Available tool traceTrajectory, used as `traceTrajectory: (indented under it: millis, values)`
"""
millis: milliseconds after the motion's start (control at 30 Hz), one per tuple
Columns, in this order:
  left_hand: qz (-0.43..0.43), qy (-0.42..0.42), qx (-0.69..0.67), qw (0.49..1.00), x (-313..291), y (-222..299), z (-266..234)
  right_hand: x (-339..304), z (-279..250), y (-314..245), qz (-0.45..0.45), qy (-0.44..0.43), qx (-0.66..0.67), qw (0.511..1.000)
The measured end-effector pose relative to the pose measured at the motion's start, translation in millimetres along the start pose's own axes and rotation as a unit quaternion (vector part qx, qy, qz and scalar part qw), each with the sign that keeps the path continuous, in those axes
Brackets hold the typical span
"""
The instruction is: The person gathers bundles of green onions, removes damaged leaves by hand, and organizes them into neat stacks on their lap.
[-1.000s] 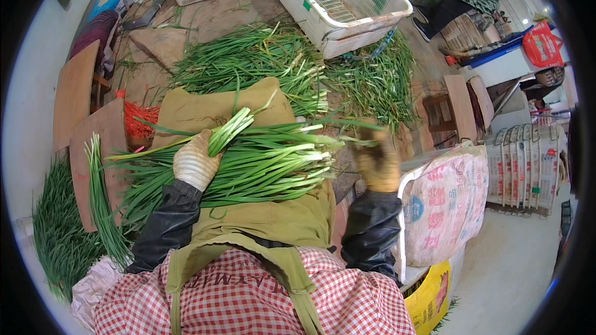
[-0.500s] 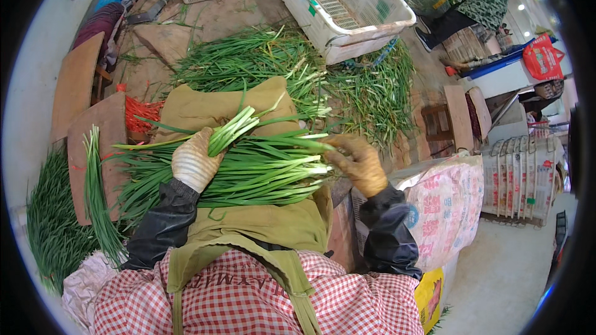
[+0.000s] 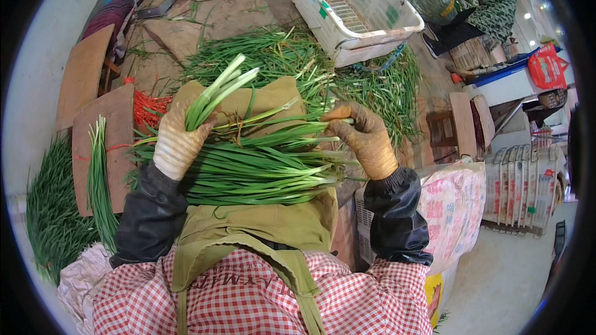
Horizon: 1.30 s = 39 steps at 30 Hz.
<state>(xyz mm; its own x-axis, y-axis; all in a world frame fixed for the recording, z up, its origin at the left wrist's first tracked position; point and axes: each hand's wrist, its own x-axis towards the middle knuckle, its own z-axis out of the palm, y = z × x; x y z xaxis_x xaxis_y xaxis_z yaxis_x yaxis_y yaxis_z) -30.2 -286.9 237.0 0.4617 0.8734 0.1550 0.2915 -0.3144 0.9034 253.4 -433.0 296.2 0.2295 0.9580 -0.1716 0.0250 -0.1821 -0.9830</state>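
My left hand [image 3: 179,141], in a pale, soiled glove, is closed around a small bunch of garlic chives [image 3: 218,92]. The white stem ends point up and away to the right. Across my lap, on the olive apron [image 3: 248,220], lies a loose heap of chives [image 3: 261,177], white ends to the right. At those ends my right hand [image 3: 367,142], in a brown-stained glove, pinches the pale end of a chive stalk [image 3: 313,128] between thumb and forefinger. A few dry brownish leaves [image 3: 238,129] hang beside the left hand.
A chive bunch [image 3: 99,177] lies on a brown board [image 3: 118,111] at left, near red ties [image 3: 150,107] and a chive pile [image 3: 53,205]. Ahead are chives on the floor [image 3: 264,46] and a white crate [image 3: 379,43]. A sack [image 3: 456,211] stands right; another person [image 3: 490,6] is far right.
My left hand has moved slightly left and turned, so its bunch stands more upright. My right hand has moved slightly right and up, still at the stem ends. The view has shifted a little.
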Motion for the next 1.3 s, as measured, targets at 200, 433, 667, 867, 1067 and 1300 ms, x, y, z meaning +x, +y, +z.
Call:
traceTrajectory:
  millis: [200, 433, 667, 867, 1067, 1300]
  values:
    - [-0.045, -0.336, -0.041, 0.940, 30, 64, 25, 21, 24, -26, -0.034, -0.065, 0.012, 0.997]
    - [0.021, -0.285, -0.028, 0.958, 39, 32, 42, 15, -41, 27, 0.081, -0.004, -0.495, 0.865]
    - [-0.098, -0.303, -0.322, 0.892, 42, 53, 37, -5, -40, 65, 0.047, -0.043, -0.191, 0.979]
    - [0.019, -0.134, -0.283, 0.950, 51, 122, -41, -15, -37, 15, -0.027, 0.118, -0.108, 0.987]
    - [0.132, -0.319, -0.187, 0.920, 55, 130, 45, -17, -17, -78, -0.131, 0.091, -0.109, 0.981]
    - [0.084, -0.251, -0.120, 0.957, 54, 135, 28, -15, -39, -35, -0.111, -0.009, -0.085, 0.990]
